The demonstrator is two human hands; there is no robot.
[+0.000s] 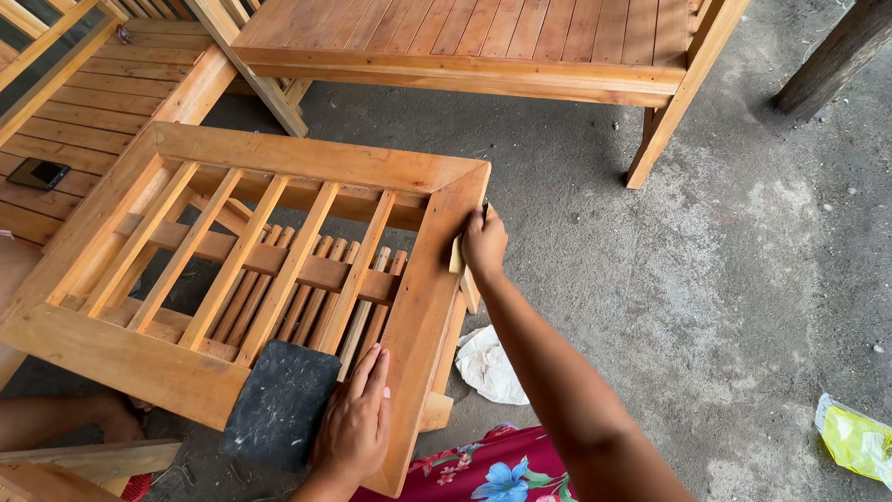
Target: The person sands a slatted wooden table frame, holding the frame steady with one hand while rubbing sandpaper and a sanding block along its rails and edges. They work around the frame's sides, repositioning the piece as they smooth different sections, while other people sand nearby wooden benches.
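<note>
On frame edge, right hand (483,244) gripping sandpaper (456,255), left hand (356,423) flat

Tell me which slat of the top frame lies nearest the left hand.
The rightmost slat. Its lower end comes down just above the left hand, which lies flat on the frame beside a dark pad; the other four slats sit farther left.

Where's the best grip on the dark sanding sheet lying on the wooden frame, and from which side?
Probably the near lower edge of the dark sanding sheet, coming from the person's own side. That end overhangs the front rail of the wooden frame, so fingers can get under it. The upper part lies flat on the rail, and the left hand rests along its right edge, blocking that side. The right hand is busy at the frame's far right rail.
</note>
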